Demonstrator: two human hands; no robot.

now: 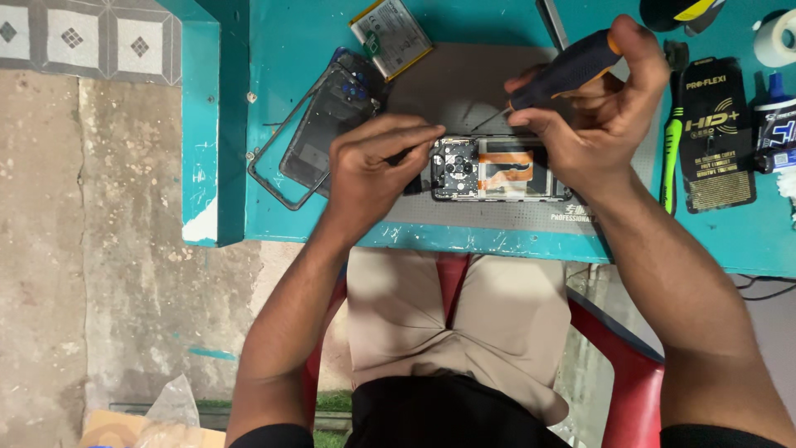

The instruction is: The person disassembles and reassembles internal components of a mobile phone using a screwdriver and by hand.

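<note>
An opened phone (497, 170) lies on a grey work mat (464, 91) with its inner boards and an orange flex strip exposed. My left hand (373, 162) rests on the phone's left end, fingers curled, pinning it down. My right hand (593, 112) grips a screwdriver (568, 68) with a dark blue and orange handle; its thin shaft slants down-left toward the phone's upper edge.
A dark phone back cover and thin frame (319, 133) lie left of the mat, a flat battery (390, 35) behind. On the right are a green tool (672, 162), a black flat package (717, 133) and a tape roll (778, 37). The teal table's front edge (497, 245) is near my lap.
</note>
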